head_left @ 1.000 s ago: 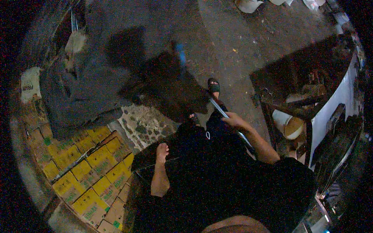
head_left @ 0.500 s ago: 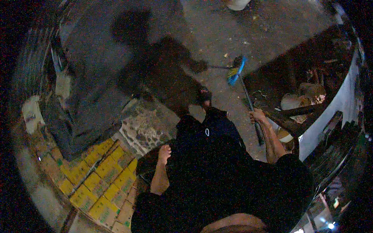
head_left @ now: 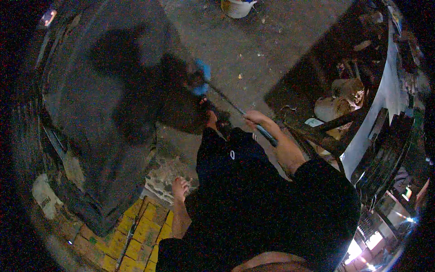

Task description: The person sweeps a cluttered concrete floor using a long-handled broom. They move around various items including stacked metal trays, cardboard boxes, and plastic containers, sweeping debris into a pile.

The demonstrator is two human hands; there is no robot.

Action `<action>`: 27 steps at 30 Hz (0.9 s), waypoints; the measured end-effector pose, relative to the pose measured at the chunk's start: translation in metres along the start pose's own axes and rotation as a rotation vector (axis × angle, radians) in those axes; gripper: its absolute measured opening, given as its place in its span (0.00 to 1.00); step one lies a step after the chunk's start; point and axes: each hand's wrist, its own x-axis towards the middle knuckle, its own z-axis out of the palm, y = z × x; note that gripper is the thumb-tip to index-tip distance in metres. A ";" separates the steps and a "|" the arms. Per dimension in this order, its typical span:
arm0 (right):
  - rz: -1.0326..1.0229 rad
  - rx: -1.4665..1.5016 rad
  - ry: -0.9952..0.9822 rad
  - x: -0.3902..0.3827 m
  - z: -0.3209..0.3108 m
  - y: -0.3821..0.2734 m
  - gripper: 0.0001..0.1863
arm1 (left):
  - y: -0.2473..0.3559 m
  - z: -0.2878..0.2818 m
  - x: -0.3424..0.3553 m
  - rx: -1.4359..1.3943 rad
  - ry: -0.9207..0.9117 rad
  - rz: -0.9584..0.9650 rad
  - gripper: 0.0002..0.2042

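In my right hand [head_left: 257,120] is the handle [head_left: 229,100] of a long broom that slants forward to the left. Its blue-bristled head [head_left: 202,73] is down by the floor, just ahead of my sandalled foot [head_left: 204,105], blurred. My left hand [head_left: 180,187] hangs at my side, fingers loosely apart, holding nothing, over a patch of pale, broken floor [head_left: 161,177].
A white bucket [head_left: 236,8] stands at the top. On the right is a dark cluttered structure with pale containers [head_left: 330,108] and a white panel [head_left: 387,86]. On the left lie a large dark sheet [head_left: 90,172], a white sack [head_left: 47,195] and stacked yellow cartons [head_left: 122,242].
The broom head swung out to the right half a second ago and is now back leftward in front of my feet. The view has shifted, the cartons sliding lower in it.
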 end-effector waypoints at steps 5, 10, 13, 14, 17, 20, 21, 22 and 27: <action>0.080 -0.079 0.217 -0.038 0.102 0.131 0.11 | 0.125 -0.075 -0.244 1.012 1.241 -0.160 0.14; -0.051 -0.902 0.307 0.006 0.320 0.145 0.07 | 0.291 -0.099 -0.344 -0.223 -0.094 -0.051 0.14; -0.088 -0.524 0.353 0.000 0.477 0.142 0.09 | 0.378 -0.082 -0.380 0.238 0.264 0.246 0.14; -0.141 -0.591 0.333 -0.004 0.521 0.137 0.11 | 0.392 -0.071 -0.393 0.592 0.625 0.348 0.14; -0.382 -0.770 0.266 0.003 0.632 0.097 0.15 | 0.405 -0.042 -0.433 0.858 0.869 0.473 0.15; -0.667 -0.723 0.138 0.051 0.727 0.030 0.16 | 0.397 -0.035 -0.480 1.041 0.894 0.556 0.15; -0.722 -0.614 0.075 0.074 0.762 0.009 0.16 | 0.389 -0.043 -0.500 1.058 1.027 0.540 0.14; -0.771 -0.669 0.015 0.103 0.794 -0.020 0.15 | 0.383 -0.049 -0.518 1.064 1.158 0.517 0.13; -0.487 -0.463 -0.372 0.244 0.986 -0.147 0.07 | 0.346 -0.085 -0.648 -0.329 0.250 0.439 0.12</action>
